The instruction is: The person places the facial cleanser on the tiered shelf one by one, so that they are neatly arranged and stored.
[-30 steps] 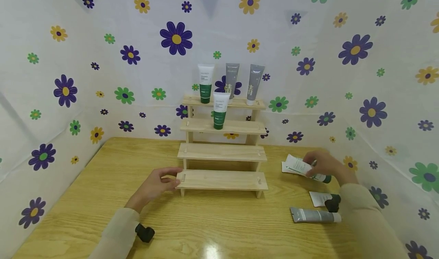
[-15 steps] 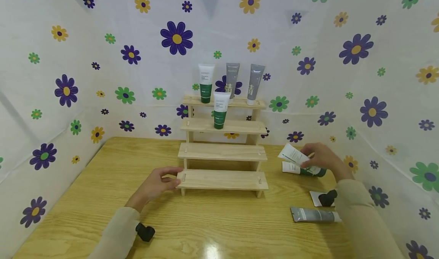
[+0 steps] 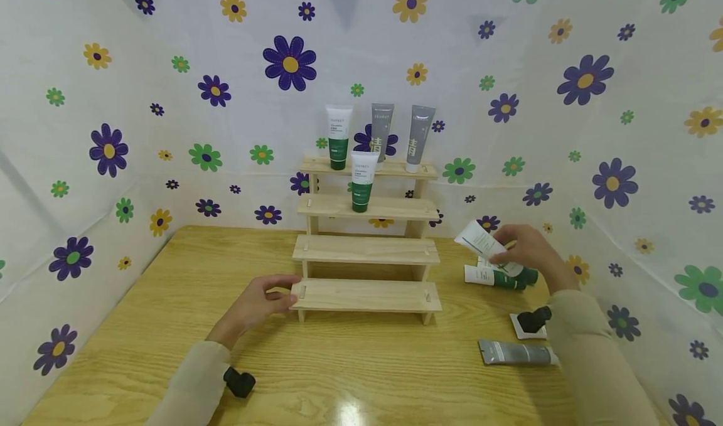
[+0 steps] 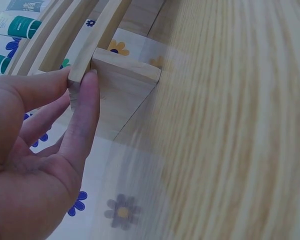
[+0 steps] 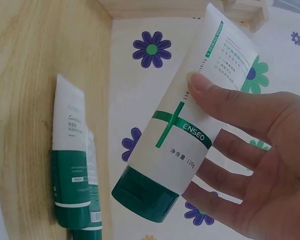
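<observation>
My right hand [image 3: 530, 250] grips a white squeeze tube [image 5: 182, 132] with a green cap and a green cross band, thumb on one face and fingers behind. The tube is tilted, cap downward, above two green-and-white tubes [image 5: 71, 170] that lie side by side on the table. My left hand [image 3: 254, 303] pinches the left end of the lowest step of a four-tier wooden display stand [image 3: 366, 295], thumb and finger on its edge in the left wrist view. On the top tier stand a white-and-green tube [image 3: 339, 137] and two grey tubes [image 3: 418, 138].
Another white-and-green tube [image 3: 363, 181] stands on the second tier from the top. At right on the wooden table [image 3: 361, 363] lie a grey tube [image 3: 515, 353] and a white one [image 3: 531, 334], partly hidden by the right wrist camera. Flower-printed cloth [image 3: 226, 125] surrounds the table.
My right hand has lifted the white tube off the pile at right, moving up and slightly left. The two tubes beneath have come into view. My left hand stays on the stand.
</observation>
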`<control>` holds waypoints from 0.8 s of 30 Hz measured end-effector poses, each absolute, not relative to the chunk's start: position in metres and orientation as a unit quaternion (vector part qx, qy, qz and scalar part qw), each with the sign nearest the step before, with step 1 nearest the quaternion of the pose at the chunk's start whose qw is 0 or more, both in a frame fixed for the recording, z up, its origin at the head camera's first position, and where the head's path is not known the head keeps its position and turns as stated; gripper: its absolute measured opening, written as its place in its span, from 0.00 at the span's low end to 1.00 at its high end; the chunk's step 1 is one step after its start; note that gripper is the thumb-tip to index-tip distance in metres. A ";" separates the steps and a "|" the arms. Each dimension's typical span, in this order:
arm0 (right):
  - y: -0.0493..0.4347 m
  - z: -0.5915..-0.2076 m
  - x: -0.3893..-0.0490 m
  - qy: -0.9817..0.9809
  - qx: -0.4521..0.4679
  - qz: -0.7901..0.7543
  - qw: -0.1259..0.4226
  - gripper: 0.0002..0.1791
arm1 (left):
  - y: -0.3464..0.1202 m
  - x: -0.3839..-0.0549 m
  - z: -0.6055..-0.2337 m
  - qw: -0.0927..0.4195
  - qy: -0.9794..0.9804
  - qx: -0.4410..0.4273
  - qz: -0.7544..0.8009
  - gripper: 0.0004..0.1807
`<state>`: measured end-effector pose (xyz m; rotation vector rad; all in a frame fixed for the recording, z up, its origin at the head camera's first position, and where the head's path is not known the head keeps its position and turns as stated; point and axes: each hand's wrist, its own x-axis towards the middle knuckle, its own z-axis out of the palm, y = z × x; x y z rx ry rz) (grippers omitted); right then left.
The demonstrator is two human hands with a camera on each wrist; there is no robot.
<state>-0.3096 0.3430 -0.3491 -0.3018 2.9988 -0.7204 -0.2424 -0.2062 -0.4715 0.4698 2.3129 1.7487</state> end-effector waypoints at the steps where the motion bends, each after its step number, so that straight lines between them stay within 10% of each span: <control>1: 0.342 -0.348 -0.309 0.967 -0.098 -0.235 0.018 0.26 | -0.206 -0.242 -0.472 0.102 0.783 0.160 0.592 0.28; 24: 0.298 -0.312 -0.304 0.927 -0.024 -0.369 -0.061 0.35 | -0.206 -0.241 -0.474 0.097 0.782 0.160 0.594 0.29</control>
